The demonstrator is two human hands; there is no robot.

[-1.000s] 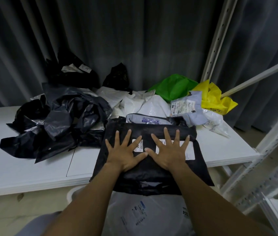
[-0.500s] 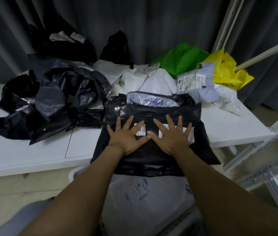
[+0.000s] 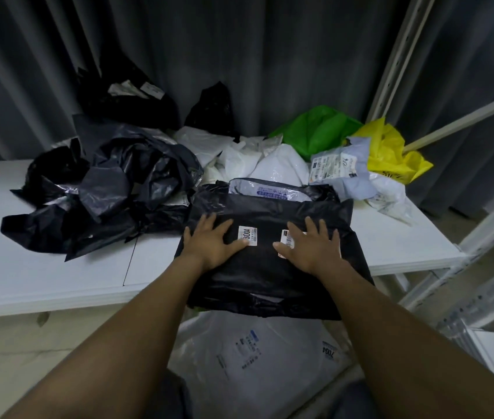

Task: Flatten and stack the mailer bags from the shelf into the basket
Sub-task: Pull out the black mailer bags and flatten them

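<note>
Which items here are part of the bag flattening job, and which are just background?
Job: both hands, left and right, flat on the black mailer bag; crumpled black bags; white bags; green bag; yellow bag; white shelf.
Background: grey curtain; metal shelf upright.

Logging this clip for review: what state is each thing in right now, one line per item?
Left hand: open, palm flat on the black mailer.
Right hand: open, pressing flat.
Black plastic mailer bag: flattened, overhanging the shelf edge.
Crumpled black bag pile: unflattened.
White mailer bags: crumpled.
Green bag: crumpled.
Yellow bag: crumpled.
White mailer below the shelf: lying flat.
</note>
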